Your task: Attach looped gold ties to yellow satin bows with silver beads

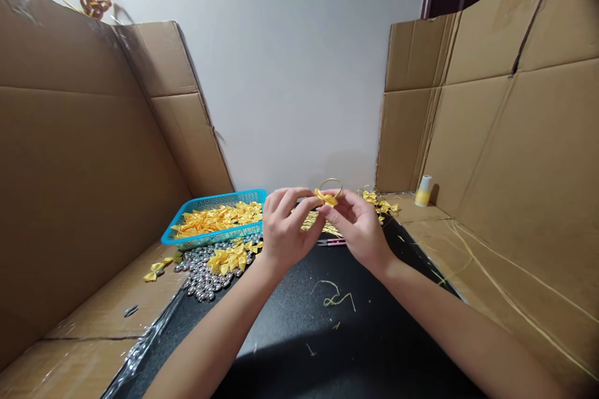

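Note:
Over the far part of the black work surface, my two hands meet at a small yellow ribbon bow (326,198). My left hand (289,224) pinches the bow's left side with thumb and fingertips. From the other side, my right hand (359,224) is closed on the bow's right part. A thin gold-coloured ring (341,185) rises behind the bow, by my right fingertips; how the two join is hidden. Pink-handled scissors (333,241) lie just beyond the hands, partly covered. Nearer to me, a yellow thread (333,300) lies loosely curled on the surface.
A blue basket (165,238) full of yellow bows stands at left. Before it are shiny silver beads (201,290) with more bows (229,258). A white-and-yellow thread spool (423,192) stands at right. Cardboard walls (515,155) flank both sides; long strands (510,290) trail at right.

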`<act>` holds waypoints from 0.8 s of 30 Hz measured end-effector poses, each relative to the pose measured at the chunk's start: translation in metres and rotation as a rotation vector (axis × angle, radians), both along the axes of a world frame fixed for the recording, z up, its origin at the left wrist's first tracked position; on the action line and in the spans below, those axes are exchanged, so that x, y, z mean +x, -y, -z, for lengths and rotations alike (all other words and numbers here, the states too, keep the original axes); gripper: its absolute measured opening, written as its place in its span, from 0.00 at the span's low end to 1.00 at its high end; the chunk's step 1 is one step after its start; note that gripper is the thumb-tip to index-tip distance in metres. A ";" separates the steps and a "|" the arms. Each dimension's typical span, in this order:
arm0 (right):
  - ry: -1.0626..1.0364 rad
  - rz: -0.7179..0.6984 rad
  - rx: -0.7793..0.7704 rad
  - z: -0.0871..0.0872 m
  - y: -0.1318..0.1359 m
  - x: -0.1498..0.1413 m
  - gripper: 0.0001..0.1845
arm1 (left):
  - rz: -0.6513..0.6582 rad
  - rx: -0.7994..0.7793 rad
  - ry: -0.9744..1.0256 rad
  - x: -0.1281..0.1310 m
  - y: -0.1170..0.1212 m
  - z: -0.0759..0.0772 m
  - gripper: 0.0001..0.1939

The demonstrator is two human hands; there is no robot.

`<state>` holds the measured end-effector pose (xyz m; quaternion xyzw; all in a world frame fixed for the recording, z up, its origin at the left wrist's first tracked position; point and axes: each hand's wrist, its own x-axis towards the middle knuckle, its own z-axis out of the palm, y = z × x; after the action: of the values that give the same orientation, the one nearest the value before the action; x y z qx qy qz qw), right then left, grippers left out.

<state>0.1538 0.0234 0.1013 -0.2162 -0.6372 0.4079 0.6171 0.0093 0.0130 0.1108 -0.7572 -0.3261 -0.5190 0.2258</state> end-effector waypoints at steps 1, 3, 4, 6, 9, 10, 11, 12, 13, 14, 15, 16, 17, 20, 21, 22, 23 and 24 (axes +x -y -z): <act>-0.060 -0.104 -0.082 -0.001 -0.002 0.001 0.14 | 0.042 -0.017 -0.008 0.000 0.001 -0.001 0.07; -0.156 -0.282 -0.250 -0.003 -0.006 0.003 0.15 | 0.147 -0.094 0.047 -0.002 0.001 -0.004 0.09; -0.181 -0.352 -0.326 -0.004 -0.007 0.005 0.15 | 0.191 -0.151 0.121 -0.003 0.001 -0.006 0.09; -0.190 -0.443 -0.442 -0.006 -0.009 0.008 0.15 | 0.258 -0.329 0.314 -0.007 0.000 -0.011 0.09; -0.165 -0.441 -0.503 -0.009 -0.008 0.011 0.15 | 0.379 -0.705 0.459 -0.010 0.000 -0.019 0.12; -0.157 -0.406 -0.494 -0.009 -0.008 0.012 0.14 | 0.421 -0.812 0.463 -0.011 0.000 -0.020 0.14; -0.148 -0.364 -0.478 -0.009 -0.008 0.013 0.13 | 0.450 -0.890 0.464 -0.011 0.000 -0.021 0.15; -0.137 -0.324 -0.458 -0.009 -0.009 0.013 0.13 | 0.458 -0.934 0.476 -0.010 0.000 -0.020 0.16; -0.123 -0.292 -0.440 -0.009 -0.009 0.014 0.12 | 0.447 -0.940 0.509 -0.009 -0.001 -0.019 0.17; -0.109 -0.268 -0.426 -0.009 -0.010 0.014 0.12 | 0.422 -0.908 0.568 -0.009 -0.002 -0.017 0.18; -0.100 -0.249 -0.418 -0.009 -0.011 0.014 0.12 | 0.392 -0.848 0.641 -0.008 -0.003 -0.015 0.19; -0.096 -0.233 -0.414 -0.009 -0.012 0.014 0.12 | 0.367 -0.780 0.710 -0.007 -0.005 -0.013 0.18; -0.098 -0.212 -0.410 -0.008 -0.013 0.014 0.12 | 0.355 -0.733 0.753 -0.006 -0.006 -0.011 0.17; -0.122 -0.125 -0.355 -0.007 -0.014 0.013 0.11 | 0.433 -0.863 0.629 -0.001 -0.007 -0.007 0.18; -0.127 -0.095 -0.320 -0.006 -0.014 0.012 0.12 | 0.476 -0.945 0.558 0.001 -0.006 -0.006 0.19; -0.129 -0.065 -0.282 -0.006 -0.013 0.011 0.12 | 0.513 -1.003 0.517 0.003 -0.005 -0.006 0.19; -0.128 -0.038 -0.247 -0.006 -0.013 0.011 0.12 | 0.540 -1.028 0.517 0.005 -0.004 -0.006 0.19; -0.122 -0.016 -0.221 -0.006 -0.013 0.011 0.12 | 0.555 -1.026 0.553 0.006 -0.003 -0.005 0.18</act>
<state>0.1645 0.0361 0.1075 -0.2526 -0.5516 0.4928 0.6238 0.0155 0.0164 0.1160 -0.6633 -0.3710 -0.5123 -0.4000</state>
